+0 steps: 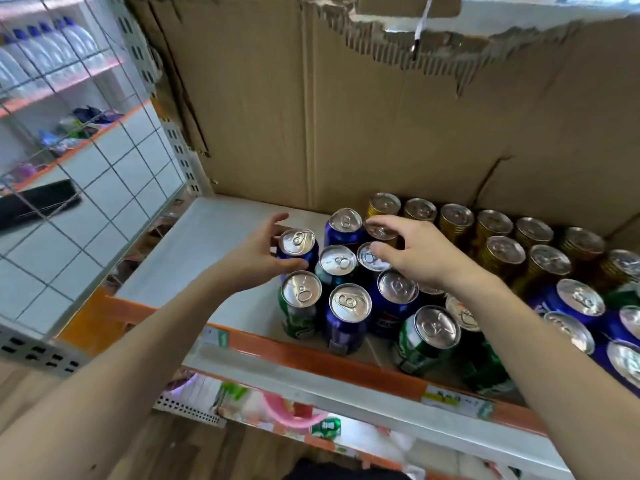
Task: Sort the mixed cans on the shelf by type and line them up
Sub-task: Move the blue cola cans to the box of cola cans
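Mixed cans stand on a white shelf with an orange front rail. My left hand grips a blue can at the left edge of the group, fingers curled round its side. My right hand hovers over the middle cans with spread, bent fingers, its thumb near the top of a dark can; whether it touches is unclear. Green cans and blue cans stand mixed at the front. Gold cans fill the back rows on the right.
A torn cardboard sheet lines the back of the shelf. A wire mesh panel closes the left side. The left part of the shelf board is bare. A lower shelf with packaged goods lies below the rail.
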A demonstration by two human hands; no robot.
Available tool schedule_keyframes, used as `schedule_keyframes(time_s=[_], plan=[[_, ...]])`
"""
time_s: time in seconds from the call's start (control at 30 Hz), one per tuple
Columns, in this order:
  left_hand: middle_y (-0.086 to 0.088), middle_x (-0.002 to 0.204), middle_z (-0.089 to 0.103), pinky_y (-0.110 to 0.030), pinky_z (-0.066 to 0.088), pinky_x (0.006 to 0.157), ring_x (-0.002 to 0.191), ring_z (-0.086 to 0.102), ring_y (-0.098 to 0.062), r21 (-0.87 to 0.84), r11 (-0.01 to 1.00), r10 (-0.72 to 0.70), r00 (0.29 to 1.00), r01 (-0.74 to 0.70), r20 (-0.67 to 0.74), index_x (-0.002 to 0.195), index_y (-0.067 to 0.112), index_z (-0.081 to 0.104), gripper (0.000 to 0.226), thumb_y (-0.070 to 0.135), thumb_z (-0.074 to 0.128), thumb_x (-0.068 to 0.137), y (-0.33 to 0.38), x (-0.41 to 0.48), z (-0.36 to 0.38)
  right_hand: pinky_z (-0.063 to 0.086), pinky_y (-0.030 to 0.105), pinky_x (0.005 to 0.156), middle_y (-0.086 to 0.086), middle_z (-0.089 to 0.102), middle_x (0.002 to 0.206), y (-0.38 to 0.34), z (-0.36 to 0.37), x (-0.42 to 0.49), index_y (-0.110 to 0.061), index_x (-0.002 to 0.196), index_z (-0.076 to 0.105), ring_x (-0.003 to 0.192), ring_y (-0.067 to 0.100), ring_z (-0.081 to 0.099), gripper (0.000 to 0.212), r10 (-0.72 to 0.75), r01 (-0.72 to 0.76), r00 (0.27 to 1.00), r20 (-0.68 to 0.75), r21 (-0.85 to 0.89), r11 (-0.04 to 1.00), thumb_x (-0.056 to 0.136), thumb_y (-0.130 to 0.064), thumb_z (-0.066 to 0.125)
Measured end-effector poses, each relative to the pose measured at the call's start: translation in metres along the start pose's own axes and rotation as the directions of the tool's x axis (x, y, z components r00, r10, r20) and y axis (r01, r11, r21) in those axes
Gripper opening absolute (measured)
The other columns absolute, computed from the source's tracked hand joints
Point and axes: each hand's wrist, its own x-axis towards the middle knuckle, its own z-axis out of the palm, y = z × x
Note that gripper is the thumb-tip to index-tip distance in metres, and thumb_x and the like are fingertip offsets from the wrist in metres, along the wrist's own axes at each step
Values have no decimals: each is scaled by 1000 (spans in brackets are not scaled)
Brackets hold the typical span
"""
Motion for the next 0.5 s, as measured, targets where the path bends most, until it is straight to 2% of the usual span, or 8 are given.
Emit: schedule_keyframes(time_s=[0.03,0.1,0.23,0.3,0.37,0.43,0.5], plan=[[3,128,57,-31,49,99,114,58,-11,-54,998,-12,1000,12,0,146,20,37,85,13,85,76,-3,0,1,30,11,93,-7,51,144,2,1,-2,-25,143,49,123,6,49,49,4,-4,1000,2,-5,1000,96,-30,60],[5,122,65,-26,53,96,106,64,-3,-119,993,0,1000,0,-1,134,21,51,66,11,83,77,-8,-2,3,28,14,99,-6,48,148,5,3,-4,-25,144,49,134,10,43,49,8,-8,1000,10,-27,1000,96,-30,60],[8,117,69,-10,50,81,104,65,1,-195,980,25,999,-28,-20,124,24,59,51,11,81,79,-14,-3,5,38,21,94,-3,54,142,10,5,-8,-28,142,50,120,17,55,47,31,-30,999,16,-34,999,96,-31,60],[8,117,70,-11,49,82,106,65,0,-202,979,31,999,-36,-27,124,24,60,50,12,80,81,-15,-2,4,40,24,95,-2,57,138,12,5,-9,-27,140,51,117,17,57,46,34,-34,999,13,-34,999,96,-31,60],[7,118,70,-17,50,87,108,65,-3,-222,974,25,999,-32,-34,127,22,60,50,13,80,82,-16,-1,4,42,25,94,-2,60,135,14,6,-9,-27,140,52,115,16,58,45,37,-36,999,18,-35,999,96,-31,60],[7,118,71,-24,50,91,108,66,-4,-244,969,13,999,-23,-43,127,22,60,52,16,81,81,-18,-1,3,40,22,92,-4,59,135,17,7,-10,-27,139,52,116,12,56,43,32,-31,999,22,-28,999,96,-32,59],[7,117,71,-26,51,92,107,66,-5,-253,967,4,998,-18,-59,127,23,60,56,26,82,76,-20,-1,4,37,20,93,-6,58,137,18,8,-11,-26,138,53,120,10,53,42,20,-20,999,26,-30,999,97,-32,59]])
